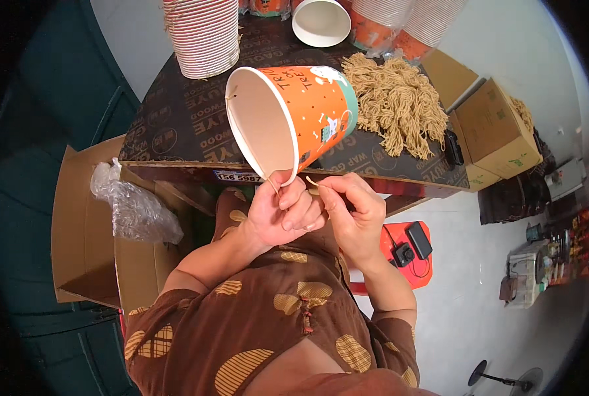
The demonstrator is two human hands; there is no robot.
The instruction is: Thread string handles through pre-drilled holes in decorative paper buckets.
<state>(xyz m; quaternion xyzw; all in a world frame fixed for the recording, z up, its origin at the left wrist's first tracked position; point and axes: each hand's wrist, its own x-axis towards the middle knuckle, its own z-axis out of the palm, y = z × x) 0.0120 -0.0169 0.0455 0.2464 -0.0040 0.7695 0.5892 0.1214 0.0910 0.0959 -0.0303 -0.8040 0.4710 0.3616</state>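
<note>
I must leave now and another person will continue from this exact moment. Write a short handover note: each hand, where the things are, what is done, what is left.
Left hand: grip on the lower rim of the orange paper bucket, which is tilted, its open mouth toward the person.
Right hand: pinches the end of a tan string beside the rim.
Things: a heap of cut tan strings and stacks of paper buckets lie on the dark table.
Done: one string end seems fixed at the upper rim hole.
Left: apparently to fasten the lower end; I cannot see whether it is knotted.
</note>
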